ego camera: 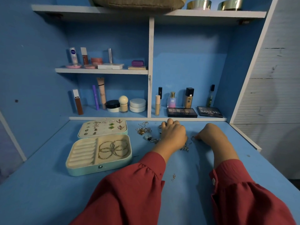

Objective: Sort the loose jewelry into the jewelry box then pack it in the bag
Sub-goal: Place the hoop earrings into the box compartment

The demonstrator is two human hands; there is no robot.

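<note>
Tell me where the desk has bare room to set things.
Bare desk lies left of and in front of the jewelry box. It is crowded between the box and the left hand, where loose jewelry lies.

Jewelry box: on the bench, at 9 o'clock from the hands; its lid lies open behind it, at 12 o'clock.
Hoop earrings: in the box, in the compartment at 3 o'clock.
Small earrings: on the lid.
Loose jewelry: on the bench, between the lid and the left hand.
Right hand: on the bench, at 3 o'clock from the left hand, near it.
Palettes: on the low shelf at 12 o'clock, behind the hands.
</note>
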